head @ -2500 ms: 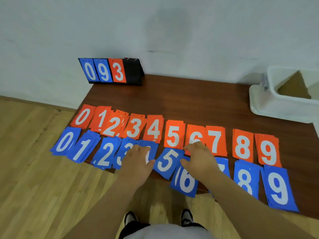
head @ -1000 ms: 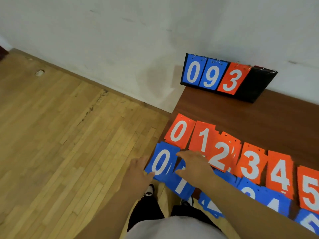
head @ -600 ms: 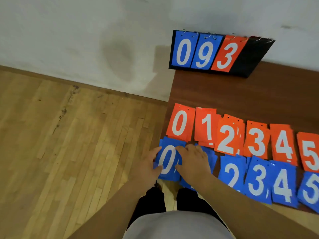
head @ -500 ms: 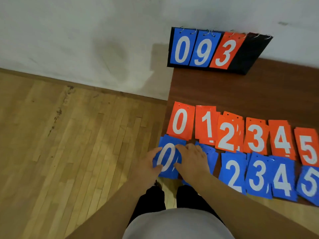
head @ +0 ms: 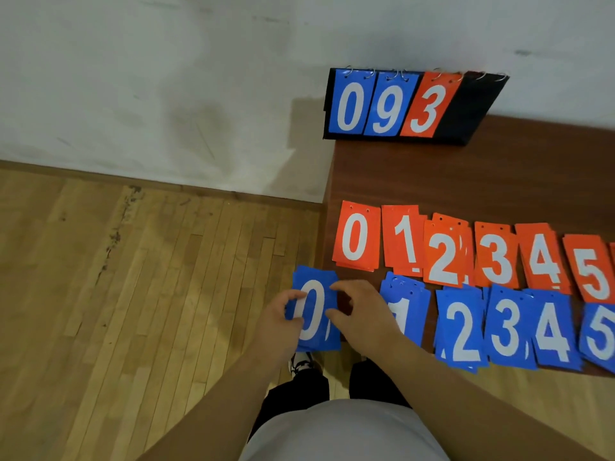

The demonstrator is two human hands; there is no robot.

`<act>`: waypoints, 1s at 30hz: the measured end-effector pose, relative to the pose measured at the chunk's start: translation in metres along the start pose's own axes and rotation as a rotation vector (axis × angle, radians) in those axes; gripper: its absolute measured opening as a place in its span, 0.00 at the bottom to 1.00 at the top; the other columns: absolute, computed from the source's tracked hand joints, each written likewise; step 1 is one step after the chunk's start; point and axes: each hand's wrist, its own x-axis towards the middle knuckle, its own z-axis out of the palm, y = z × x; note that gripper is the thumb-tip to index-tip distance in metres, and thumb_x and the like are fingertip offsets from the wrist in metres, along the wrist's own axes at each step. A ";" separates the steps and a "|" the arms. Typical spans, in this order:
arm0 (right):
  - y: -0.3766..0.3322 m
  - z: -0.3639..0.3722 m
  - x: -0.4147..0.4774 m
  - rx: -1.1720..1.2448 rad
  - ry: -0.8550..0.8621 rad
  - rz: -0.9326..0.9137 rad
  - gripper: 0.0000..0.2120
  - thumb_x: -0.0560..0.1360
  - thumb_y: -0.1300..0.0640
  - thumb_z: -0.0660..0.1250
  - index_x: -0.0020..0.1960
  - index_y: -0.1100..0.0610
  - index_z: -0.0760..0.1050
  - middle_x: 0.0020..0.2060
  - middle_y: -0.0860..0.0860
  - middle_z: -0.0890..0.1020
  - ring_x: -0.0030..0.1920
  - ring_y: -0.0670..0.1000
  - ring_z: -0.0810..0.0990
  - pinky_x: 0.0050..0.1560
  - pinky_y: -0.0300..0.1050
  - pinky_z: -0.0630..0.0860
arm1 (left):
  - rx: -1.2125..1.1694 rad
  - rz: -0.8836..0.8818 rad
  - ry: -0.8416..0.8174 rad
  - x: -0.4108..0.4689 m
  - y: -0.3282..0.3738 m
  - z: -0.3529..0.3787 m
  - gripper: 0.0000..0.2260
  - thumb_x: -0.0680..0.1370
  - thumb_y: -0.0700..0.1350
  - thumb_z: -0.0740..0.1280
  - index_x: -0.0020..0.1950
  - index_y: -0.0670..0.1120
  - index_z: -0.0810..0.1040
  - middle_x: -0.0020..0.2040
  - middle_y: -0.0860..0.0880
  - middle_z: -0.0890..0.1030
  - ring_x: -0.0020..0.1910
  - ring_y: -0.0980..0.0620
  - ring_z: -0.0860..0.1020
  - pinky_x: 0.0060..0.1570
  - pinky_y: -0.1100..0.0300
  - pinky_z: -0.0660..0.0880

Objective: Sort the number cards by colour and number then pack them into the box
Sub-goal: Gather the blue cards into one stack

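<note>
Head view: left hand (head: 283,324) and right hand (head: 366,314) on the blue 0 stack (head: 316,311), at the left end of the table (head: 466,174).
Counted: six orange stacks (head: 496,257) in the far row, faces 0 to 5, with a sliver of a further one at the right frame edge; six blue stacks in the near row, 0 to 5; one stand (head: 466,108) against the wall, showing three cards (blue 0, blue 9, orange 3) and one bare black panel. The blue 0 stack sits between the two hands, mostly out past the table edge and over the floor (head: 133,294). The left hand grips its left edge, thumb across the face. The right hand is narrow, forefinger and thumb curled against the stack's right edge. The blue 1 stack (head: 407,304) lies just beside the right hand, partly hidden by it.
</note>
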 end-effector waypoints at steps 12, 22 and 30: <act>0.022 -0.066 -0.042 0.594 -0.044 0.166 0.12 0.82 0.61 0.64 0.53 0.42 0.73 0.56 0.46 0.79 0.55 0.51 0.79 0.44 0.43 0.79 | 0.157 0.270 -0.261 -0.055 0.080 0.057 0.23 0.80 0.32 0.57 0.63 0.60 0.70 0.60 0.54 0.75 0.54 0.51 0.79 0.49 0.52 0.83; 0.118 -0.134 -0.079 0.525 0.156 0.269 0.14 0.81 0.65 0.62 0.55 0.45 0.74 0.48 0.40 0.76 0.41 0.55 0.80 0.39 0.56 0.81 | 0.368 0.190 -0.003 -0.050 0.051 0.152 0.18 0.80 0.47 0.69 0.66 0.58 0.67 0.55 0.57 0.73 0.52 0.57 0.78 0.45 0.60 0.78; 0.204 -0.171 -0.096 0.401 0.125 0.249 0.14 0.80 0.65 0.63 0.55 0.45 0.73 0.49 0.42 0.76 0.40 0.49 0.78 0.36 0.48 0.79 | 0.836 0.092 0.323 -0.039 0.018 0.209 0.31 0.77 0.55 0.70 0.77 0.56 0.61 0.70 0.46 0.64 0.67 0.41 0.65 0.61 0.51 0.70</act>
